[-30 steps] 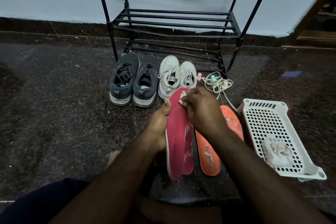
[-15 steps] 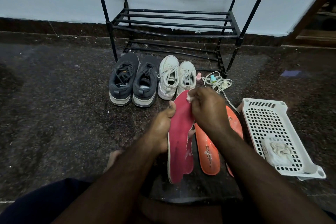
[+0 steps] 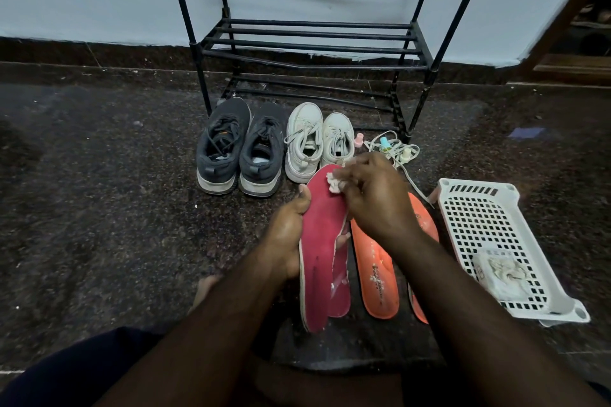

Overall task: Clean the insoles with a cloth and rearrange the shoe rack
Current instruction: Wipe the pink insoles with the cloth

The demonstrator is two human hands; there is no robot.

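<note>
Since half a second ago our right hand (image 3: pixel 370 195) has slid the cloth (image 3: pixel 334 182) back onto the toe of the red insole (image 3: pixel 322 241), pinching it there. Our left hand (image 3: pixel 287 235) grips that insole's edge, held above the floor (image 3: pixel 99 208). We judge wiping continues; the orange insoles (image 3: pixel 375 271) wait, and the shoe rack (image 3: pixel 314 43) stands bare.

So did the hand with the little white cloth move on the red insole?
Yes. The right hand with the small white cloth slid back left along the red insole's toe end, judged against the white shoes just behind.
</note>
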